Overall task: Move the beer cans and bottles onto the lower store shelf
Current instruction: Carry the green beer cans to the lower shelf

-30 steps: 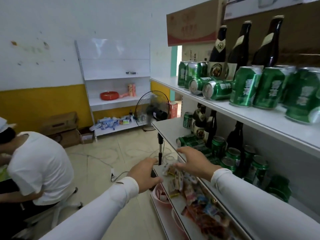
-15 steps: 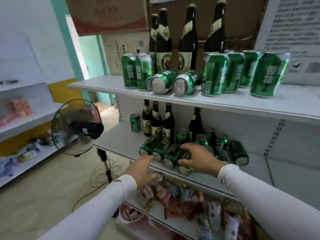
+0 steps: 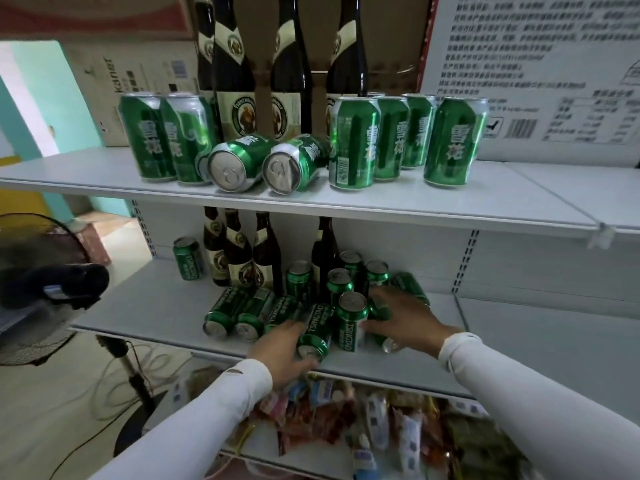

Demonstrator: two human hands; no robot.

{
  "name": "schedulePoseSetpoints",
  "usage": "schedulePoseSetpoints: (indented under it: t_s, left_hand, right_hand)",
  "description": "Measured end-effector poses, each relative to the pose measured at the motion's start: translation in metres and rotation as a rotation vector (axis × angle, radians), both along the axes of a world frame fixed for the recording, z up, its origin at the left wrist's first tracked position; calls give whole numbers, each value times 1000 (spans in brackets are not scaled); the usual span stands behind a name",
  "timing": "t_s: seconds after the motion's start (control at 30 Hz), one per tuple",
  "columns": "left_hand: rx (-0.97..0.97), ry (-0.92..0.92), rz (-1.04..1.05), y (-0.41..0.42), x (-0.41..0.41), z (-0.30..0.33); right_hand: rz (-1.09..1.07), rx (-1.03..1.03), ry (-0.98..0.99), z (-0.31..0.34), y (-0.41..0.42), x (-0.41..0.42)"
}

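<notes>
Left hand (image 3: 280, 355): fingers curled round a lying can (image 3: 314, 332) at the lower shelf (image 3: 156, 306) front edge.
Right hand (image 3: 401, 318): fingers spread, resting over cans at 3 o'clock of an upright can (image 3: 350, 322).
Upper shelf (image 3: 450, 199): more cans, bottles at 12 o'clock.

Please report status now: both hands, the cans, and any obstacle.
Left hand grips lying Tsingtao can. Right hand rests among cans beside upright can. Middle shelf crowded; bottles behind.

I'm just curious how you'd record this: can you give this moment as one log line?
left hand: grips lying Tsingtao can | right hand: over cans on middle shelf | upper shelf: cans, bottles remain
</notes>
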State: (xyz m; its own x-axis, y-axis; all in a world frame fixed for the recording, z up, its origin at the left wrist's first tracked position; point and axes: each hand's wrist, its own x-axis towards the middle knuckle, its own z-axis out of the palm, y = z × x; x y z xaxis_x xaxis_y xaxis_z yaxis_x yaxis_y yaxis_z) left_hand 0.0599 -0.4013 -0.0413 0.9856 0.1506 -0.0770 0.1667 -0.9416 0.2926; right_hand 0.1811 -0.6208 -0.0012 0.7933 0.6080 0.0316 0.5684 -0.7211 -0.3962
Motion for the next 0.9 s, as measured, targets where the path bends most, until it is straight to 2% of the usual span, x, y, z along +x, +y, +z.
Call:
schedulePoseSetpoints:
  t_s: [0.27,0.6,0.73,0.9]
  left_hand:
    - [24,14,42,-2,26,-20]
    - [164,39,46,-17,43,-23]
    - [47,10,78,-9,35,-33]
    - [-216,-88,74,1,22,-26]
  right_hand:
    - [33,2,49,-26,21,25]
    - [-94,36,103,-39,40,23]
    - [-113,93,75,-44,38,18]
    - [-110,105,83,-44,29,10]
